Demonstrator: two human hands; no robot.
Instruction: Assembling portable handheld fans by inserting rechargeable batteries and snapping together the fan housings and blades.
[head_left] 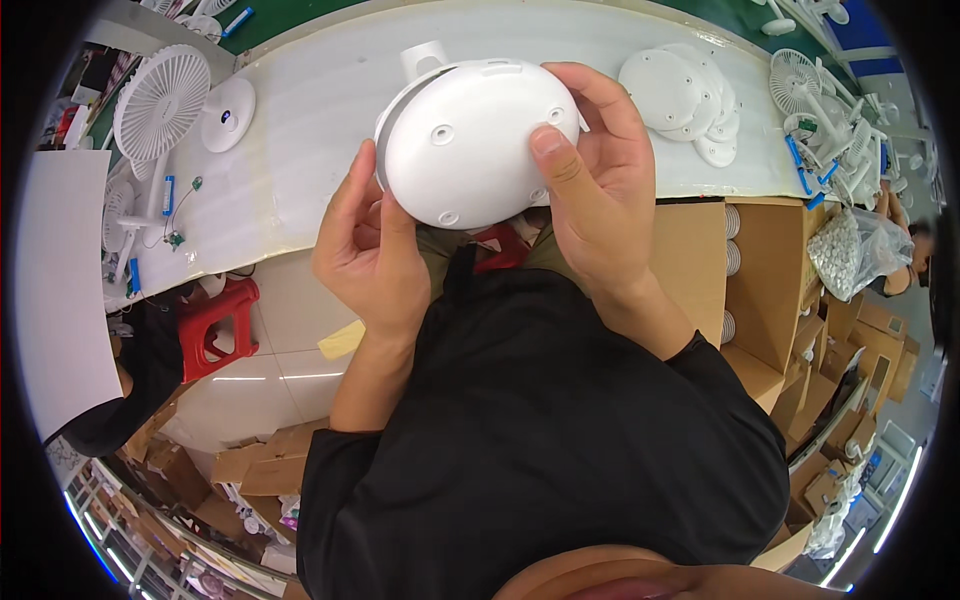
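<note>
Head view | both hands, left (368, 250) and right (590, 190), fingers closed round white base (470, 145) | screw holes empty, cover seated | discs (680, 95) beyond right fingertips.

- White workbench (320, 110), long and curved by the lens, spans the top.
- Left end: white fan head (160, 100) lying flat, round base (228, 113) just beside it.
- Right: stack of white round plates (685, 95).
- Far right: heap of small fans (830, 120).
</note>
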